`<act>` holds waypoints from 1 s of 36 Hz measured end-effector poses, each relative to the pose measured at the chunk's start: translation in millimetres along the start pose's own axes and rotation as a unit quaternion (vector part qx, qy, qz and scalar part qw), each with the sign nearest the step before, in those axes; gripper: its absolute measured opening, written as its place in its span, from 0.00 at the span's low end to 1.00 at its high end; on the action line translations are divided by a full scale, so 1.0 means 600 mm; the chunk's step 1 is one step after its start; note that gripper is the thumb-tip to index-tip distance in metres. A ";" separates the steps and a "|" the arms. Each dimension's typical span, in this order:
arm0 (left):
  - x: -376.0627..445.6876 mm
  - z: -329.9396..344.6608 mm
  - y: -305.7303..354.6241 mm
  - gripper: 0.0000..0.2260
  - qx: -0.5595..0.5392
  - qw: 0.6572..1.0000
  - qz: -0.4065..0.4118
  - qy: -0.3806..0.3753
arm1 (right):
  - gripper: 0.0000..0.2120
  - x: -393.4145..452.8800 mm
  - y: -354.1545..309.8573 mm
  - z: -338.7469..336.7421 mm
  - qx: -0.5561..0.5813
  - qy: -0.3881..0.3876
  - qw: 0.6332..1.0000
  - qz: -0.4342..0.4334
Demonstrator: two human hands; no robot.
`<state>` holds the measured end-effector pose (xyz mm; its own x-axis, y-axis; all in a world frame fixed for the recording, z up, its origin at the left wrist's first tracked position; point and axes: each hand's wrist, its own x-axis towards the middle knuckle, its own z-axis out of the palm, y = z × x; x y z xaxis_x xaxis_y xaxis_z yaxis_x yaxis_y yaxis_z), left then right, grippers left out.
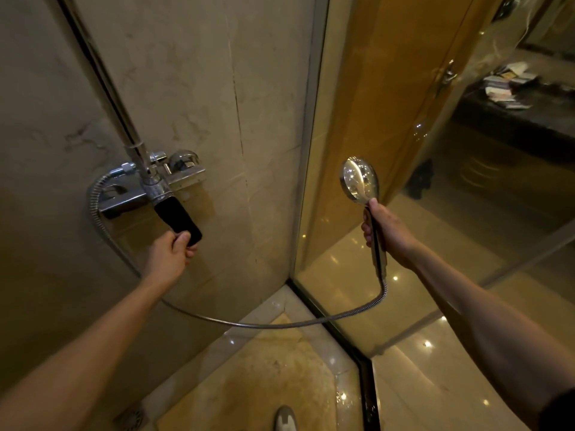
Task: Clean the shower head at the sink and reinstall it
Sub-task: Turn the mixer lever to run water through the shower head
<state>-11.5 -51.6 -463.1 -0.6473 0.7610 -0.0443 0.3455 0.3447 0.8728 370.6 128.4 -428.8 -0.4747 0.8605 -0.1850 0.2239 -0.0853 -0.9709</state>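
The shower head (360,178) is gripped upright by the right hand (384,227); a dark phone (178,219) is pinched by the left hand (172,253) below the wall tap (149,185).

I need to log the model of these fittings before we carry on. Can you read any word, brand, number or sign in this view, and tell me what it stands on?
None can be read.
Chrome hand shower head: no visible marking.
Chrome wall mixer tap: no visible brand.
Black smartphone in the left hand: screen dark.
Printed packets on the dark counter: too blurred to read.
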 end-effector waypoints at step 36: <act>-0.007 -0.008 0.013 0.11 0.014 1.000 -0.015 -0.022 | 0.20 0.048 0.028 -0.008 0.000 -0.046 0.999 0.026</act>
<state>-9.2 -54.7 -453.6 -0.6271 0.7736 -0.0913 0.3456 0.3814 0.8574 364.6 154.2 -449.7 -0.5387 0.8050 -0.2485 0.2496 -0.1292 -0.9597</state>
